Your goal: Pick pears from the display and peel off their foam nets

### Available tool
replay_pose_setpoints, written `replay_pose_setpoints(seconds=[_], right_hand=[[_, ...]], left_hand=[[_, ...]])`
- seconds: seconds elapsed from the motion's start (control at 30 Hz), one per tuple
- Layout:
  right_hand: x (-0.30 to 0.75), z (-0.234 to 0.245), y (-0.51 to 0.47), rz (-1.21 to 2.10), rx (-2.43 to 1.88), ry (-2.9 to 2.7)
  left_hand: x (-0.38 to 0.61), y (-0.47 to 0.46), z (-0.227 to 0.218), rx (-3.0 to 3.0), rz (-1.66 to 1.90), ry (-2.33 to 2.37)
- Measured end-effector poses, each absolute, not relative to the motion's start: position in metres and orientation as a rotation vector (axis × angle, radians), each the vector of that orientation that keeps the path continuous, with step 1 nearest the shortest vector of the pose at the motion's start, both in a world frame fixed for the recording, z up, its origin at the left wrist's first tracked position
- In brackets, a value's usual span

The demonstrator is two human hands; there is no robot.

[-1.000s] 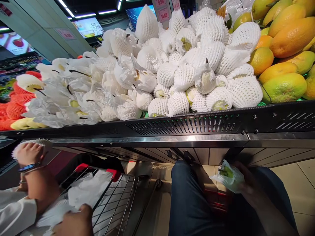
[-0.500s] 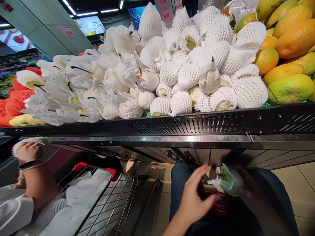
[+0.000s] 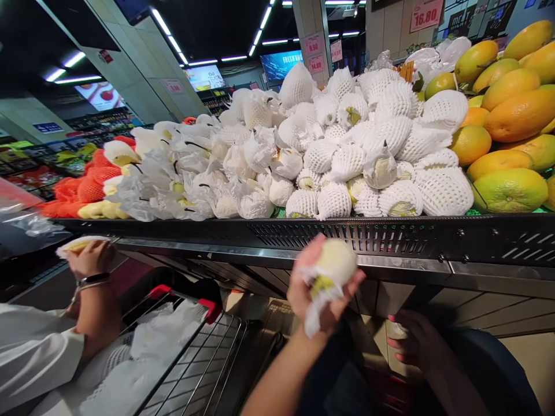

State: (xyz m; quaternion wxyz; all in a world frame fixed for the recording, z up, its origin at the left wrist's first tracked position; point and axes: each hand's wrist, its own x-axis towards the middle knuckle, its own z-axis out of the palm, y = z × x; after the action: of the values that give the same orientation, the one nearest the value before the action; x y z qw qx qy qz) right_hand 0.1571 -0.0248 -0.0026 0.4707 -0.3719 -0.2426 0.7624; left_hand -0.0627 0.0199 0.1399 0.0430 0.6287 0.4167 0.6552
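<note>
The pale fruit (image 3: 338, 258), partly in white wrapping (image 3: 318, 309), is in front of the black rail (image 3: 403, 234) of the counter (image 3: 511, 280), overlapping its lower edge in the view; whether it touches cannot be told. The left hand (image 3: 299, 293) holds it there from beneath, fingers curved around both sides of it. Lower down and to the right below the rail is the right hand (image 3: 418, 344), its fingers bent and a little apart; it is too dim to tell whether they pinch the small pale patch among them. Behind the rail, white foam-netted fruits (image 3: 347, 159) are heaped, with paper-wrapped fruits (image 3: 156, 167) toward its left and bare orange-and-green fruits (image 3: 515, 133) toward its right. Red netting (image 3: 95, 179) lies beyond its left end. Below that end, another person's hand (image 3: 91, 258) holds a pale wrapped item (image 3: 78, 244), and a cart (image 3: 210, 312) with red corners, carrying white wrapped goods (image 3: 147, 341), stands below the rail.
</note>
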Motion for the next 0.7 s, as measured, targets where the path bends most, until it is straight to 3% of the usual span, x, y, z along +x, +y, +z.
replay_pose_setpoints(seconds=[0.1, 0.27, 0.47, 0.7], right_hand=[[0.16, 0.004, -0.028, 1.858, -0.834, -0.622], [0.162, 0.012, -0.032, 1.902, -0.866, -0.589], [0.165, -0.003, -0.031, 1.859, -0.692, -0.713], [0.152, 0.012, -0.039, 1.652, -0.912, -0.947]], left_hand=[[-0.091, 0.065, 0.2, 1.869, 2.507, 1.544], [-0.113, 0.126, 0.246, 2.013, 1.997, 2.007], [-0.111, 0.146, 0.248, 1.995, 1.256, 2.304], [-0.121, 0.158, 0.22, 2.128, 1.471, 2.083]])
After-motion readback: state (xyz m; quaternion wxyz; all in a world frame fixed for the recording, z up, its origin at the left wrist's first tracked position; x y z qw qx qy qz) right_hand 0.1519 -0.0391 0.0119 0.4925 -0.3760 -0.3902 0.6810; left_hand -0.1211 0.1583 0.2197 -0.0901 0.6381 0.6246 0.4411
